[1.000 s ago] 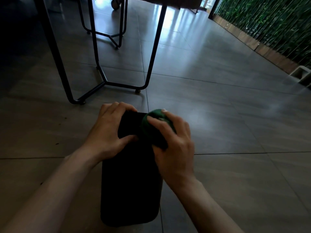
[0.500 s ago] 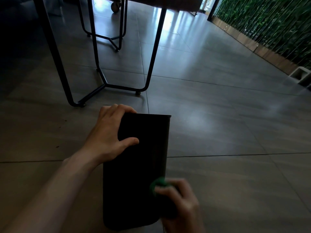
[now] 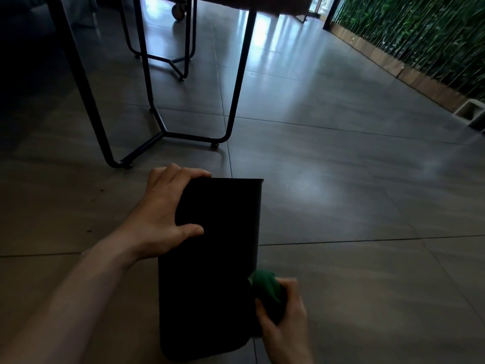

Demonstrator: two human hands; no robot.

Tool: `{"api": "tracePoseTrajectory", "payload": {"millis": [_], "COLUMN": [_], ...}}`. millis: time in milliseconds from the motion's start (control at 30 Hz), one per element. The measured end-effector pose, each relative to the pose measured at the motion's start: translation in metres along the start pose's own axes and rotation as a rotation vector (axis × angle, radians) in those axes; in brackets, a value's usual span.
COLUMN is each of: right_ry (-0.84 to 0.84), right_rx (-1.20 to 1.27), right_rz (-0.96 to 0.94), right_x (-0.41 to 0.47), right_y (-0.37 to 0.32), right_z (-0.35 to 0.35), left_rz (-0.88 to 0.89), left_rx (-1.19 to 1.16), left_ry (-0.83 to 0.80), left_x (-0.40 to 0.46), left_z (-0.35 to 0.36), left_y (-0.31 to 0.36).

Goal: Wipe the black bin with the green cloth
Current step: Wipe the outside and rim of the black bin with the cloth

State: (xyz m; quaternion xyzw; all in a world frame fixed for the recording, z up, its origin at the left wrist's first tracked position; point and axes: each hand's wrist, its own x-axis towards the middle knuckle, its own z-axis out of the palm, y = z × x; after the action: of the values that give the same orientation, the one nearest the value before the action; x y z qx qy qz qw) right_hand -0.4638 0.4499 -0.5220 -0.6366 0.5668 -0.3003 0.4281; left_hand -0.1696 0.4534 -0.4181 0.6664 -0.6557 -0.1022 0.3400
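Since half a second ago, my right hand point(image 3: 284, 321) has slid the green cloth point(image 3: 266, 288) off the upper face of the black bin point(image 3: 212, 271) and round to its right-hand side, close to the near end. A second ago that same hand was up at the far rim, right beside my left.

The bin lies on its side on the grey tiled floor point(image 3: 354, 206), its far rim pointing away from me and its near end by my wrists. My left hand point(image 3: 160, 219) has not shifted: its fingers point(image 3: 173, 173) curl over the far left corner of the rim, and the thumb presses flat on the upper face, so it is clamped on the bin.

My right fingers are closed around the bunched cloth, which bulges out above my knuckles and touches the bin's right wall (the hand is a little blurred, so I cannot make out each finger).

Beyond my left fingertips, well apart from the bin, stand the black metal table legs point(image 3: 236, 82). Far off to the right of my right hand runs a wall of green bamboo point(image 3: 425, 35).
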Motion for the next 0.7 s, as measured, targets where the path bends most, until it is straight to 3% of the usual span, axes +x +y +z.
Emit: {"api": "tracePoseTrajectory", "payload": {"millis": [67, 133, 300, 433, 533, 700], "right_ry": [-0.203, -0.222, 0.002, -0.015, -0.022, -0.132], "right_rx": [-0.004, -0.003, 0.162, 0.238, 0.323, 0.456], "right_rz": [0.293, 0.432, 0.356, 0.202, 0.196, 0.243], "right_x": [0.001, 0.006, 0.02, 0.036, 0.046, 0.065], "right_y": [0.015, 0.022, -0.008, -0.037, -0.054, -0.081], "right_z": [-0.014, -0.025, -0.036, -0.046, -0.049, -0.052], "left_rz": [0.002, -0.014, -0.16, -0.316, -0.383, -0.381], "left_rx": [-0.018, -0.05, -0.039, -0.01, -0.038, -0.205], "left_ry": [-0.022, -0.018, 0.214, 0.439, 0.586, 0.652], "left_x": [0.0, 0.0, 0.006, 0.009, 0.008, 0.003], "left_z": [-0.001, -0.001, 0.01, 0.014, 0.011, 0.004], "left_y": [0.0, 0.002, 0.013, 0.017, 0.013, 0.01]}}
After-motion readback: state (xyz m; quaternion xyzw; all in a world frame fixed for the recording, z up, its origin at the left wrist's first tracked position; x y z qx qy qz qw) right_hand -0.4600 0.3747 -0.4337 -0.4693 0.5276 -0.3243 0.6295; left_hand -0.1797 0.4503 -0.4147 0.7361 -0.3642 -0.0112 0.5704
